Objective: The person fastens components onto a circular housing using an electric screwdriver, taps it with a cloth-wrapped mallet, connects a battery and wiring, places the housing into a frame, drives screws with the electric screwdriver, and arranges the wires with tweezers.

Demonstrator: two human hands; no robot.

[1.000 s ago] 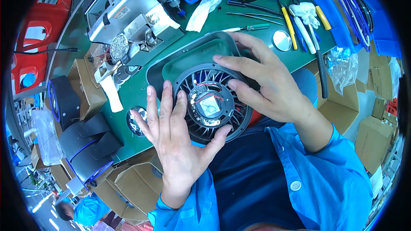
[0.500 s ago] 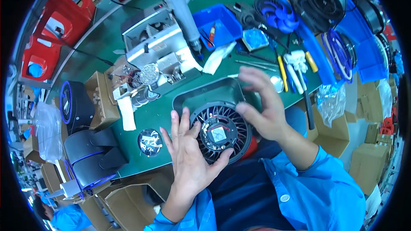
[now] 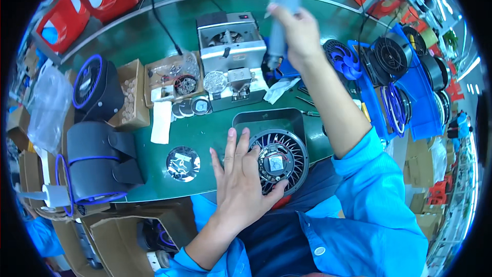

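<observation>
Near my body a round black fan housing (image 3: 297, 161) with radial fins leans at a grey rectangular tray (image 3: 267, 115). A small circuit board with a white square pad (image 3: 277, 165) sits in its middle. My left hand (image 3: 241, 182) holds the housing's left side, thumb and index finger on either side of the board and the other fingers stretched out. Far ahead, my raised right hand (image 3: 302, 33) is wrapped round a grey electric screwdriver (image 3: 278, 38), blurred by motion, its tip pointing down beside the metal screw feeder (image 3: 230, 46).
A clear-wrapped disc (image 3: 183, 163) lies left of the housing. Cardboard boxes of small parts (image 3: 134, 90) and black cylindrical units (image 3: 97, 159) stand farther left. Blue bins (image 3: 425, 118) with purple rings and a blue fan wheel (image 3: 342, 59) are at right. A cable (image 3: 161, 20) hangs ahead.
My right hand has moved from beside the housing up and forward to the screwdriver and closed round it. My left hand stays on the housing. The view has shifted.
</observation>
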